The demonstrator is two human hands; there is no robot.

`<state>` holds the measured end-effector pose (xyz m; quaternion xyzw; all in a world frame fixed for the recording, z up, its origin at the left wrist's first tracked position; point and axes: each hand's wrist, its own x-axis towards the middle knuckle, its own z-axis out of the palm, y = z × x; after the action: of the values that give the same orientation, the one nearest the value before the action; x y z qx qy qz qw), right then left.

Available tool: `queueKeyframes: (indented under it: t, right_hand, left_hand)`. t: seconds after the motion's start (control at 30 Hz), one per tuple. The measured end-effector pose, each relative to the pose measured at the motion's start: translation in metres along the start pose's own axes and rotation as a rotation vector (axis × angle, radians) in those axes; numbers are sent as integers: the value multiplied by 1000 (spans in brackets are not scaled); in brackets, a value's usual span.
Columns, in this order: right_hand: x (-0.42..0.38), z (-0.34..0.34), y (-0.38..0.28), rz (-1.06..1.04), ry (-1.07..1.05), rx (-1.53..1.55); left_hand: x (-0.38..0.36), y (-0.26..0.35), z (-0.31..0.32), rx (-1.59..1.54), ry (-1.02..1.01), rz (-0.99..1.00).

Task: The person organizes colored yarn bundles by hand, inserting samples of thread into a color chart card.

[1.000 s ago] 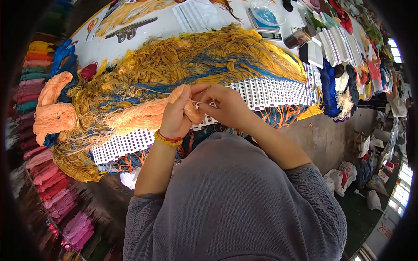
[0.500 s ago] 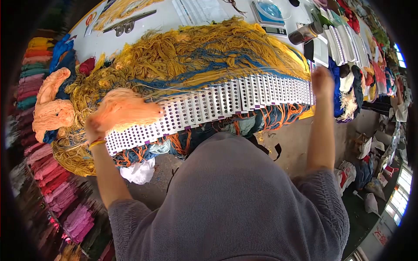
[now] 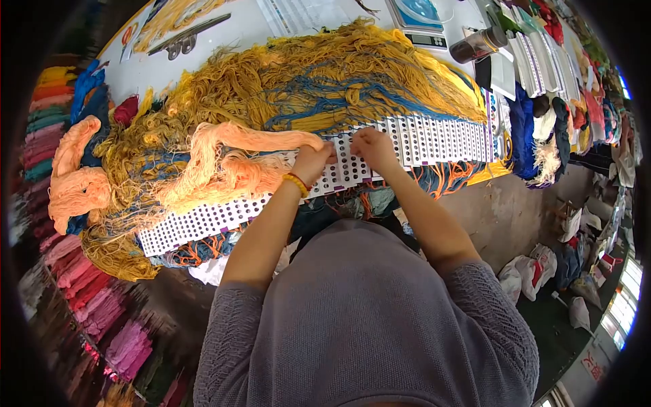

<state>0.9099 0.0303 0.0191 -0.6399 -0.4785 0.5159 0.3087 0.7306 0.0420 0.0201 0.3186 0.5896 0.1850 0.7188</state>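
A peach-coloured yarn skein (image 3: 234, 166) lies draped over the row of white cards with punched holes (image 3: 413, 139). One end of it runs to my left hand (image 3: 314, 163), whose fingers are closed on it above the middle of the cards. Just to the right, my right hand (image 3: 376, 149) is pinched together over the cards; what sits between its fingertips is too small to make out. The hands are close but apart. Behind the cards spreads a large heap of mustard-yellow yarn (image 3: 244, 85) with blue strands (image 3: 315, 105) across it.
Another peach skein (image 3: 78, 180) lies at the left end. At the back are a metal clip bar (image 3: 190, 37), a digital scale (image 3: 427, 41) and a dark jar (image 3: 478, 45). Dark yarn tied with orange strands (image 3: 444, 178) hangs at the front edge. Coloured skeins (image 3: 129, 349) line the left.
Both hands have come inward to the middle of the cards, from far left and far right. The peach skein has moved right with my left hand and now stretches out from it.
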Motion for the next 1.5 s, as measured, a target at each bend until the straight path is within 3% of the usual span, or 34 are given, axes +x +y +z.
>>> queueKeyframes:
  t: [0.17,0.23,0.37,0.43,0.57,0.63,0.67,0.73,0.77,0.8,0.83,0.87,0.9,0.93,1.0,1.1,1.13,1.2,1.23,1.27,1.3,1.37,1.43,1.5]
  right_hand:
    - [-2,8,-8,-74,21,-269]
    - [-4,10,-13,-101,50,-326]
    - [-5,14,-11,-46,55,-326]
    - [-6,16,-12,-115,93,-334]
    - [-7,12,-11,-101,63,-283]
    - [-6,12,-2,-155,107,-249]
    - [-5,11,2,-153,113,-248]
    - [-5,12,4,-306,140,-415]
    - [-4,11,4,-307,140,-414]
    - [-4,8,-2,-122,49,-248]
    - [-4,6,-6,62,-42,-82]
    - [-3,5,-6,61,-41,-82]
    - [-4,4,-6,94,-49,143]
    - [-4,4,-6,127,-58,368]
    - [-4,6,0,36,-41,296]
    - [-2,11,13,-2,22,117]
    - [0,13,12,-3,33,118]
    - [0,13,11,-4,52,121]
    - [0,13,10,-11,56,92]
    - [-1,14,9,-19,58,64]
    - [-2,14,9,-6,59,64]
    - [0,17,11,-4,82,68]
    - [6,19,20,13,67,47]
    - [-4,25,-8,-13,0,67]
  left_hand:
    - [14,0,13,40,-1,150]
    - [8,10,18,207,54,178]
    - [11,11,22,172,77,154]
    - [10,17,22,403,120,166]
    - [5,16,16,388,82,139]
    - [-4,19,9,-30,41,312]
    - [-12,29,-2,-143,-59,41]
    - [-17,33,-9,-632,-382,55]
    - [-14,29,-15,-773,-474,-33]
    - [-13,30,-13,-772,-475,-33]
    - [-12,30,-8,-617,-410,-121]
    - [-11,30,-1,-463,-343,-205]
    - [-11,29,13,-138,-172,-105]
    - [-4,17,11,-139,-171,-104]
    - [17,-13,10,382,27,126]
    - [-14,21,-44,430,191,322]
    - [-39,38,-73,153,41,458]
    - [-71,72,-139,245,59,795]
    - [-84,66,-188,286,299,814]
    - [-96,61,-237,319,540,800]
    - [-105,45,-311,-234,899,399]
    - [-120,20,-381,-138,1070,173]
    - [-117,31,-332,304,842,77]
    - [-104,34,-221,380,308,500]
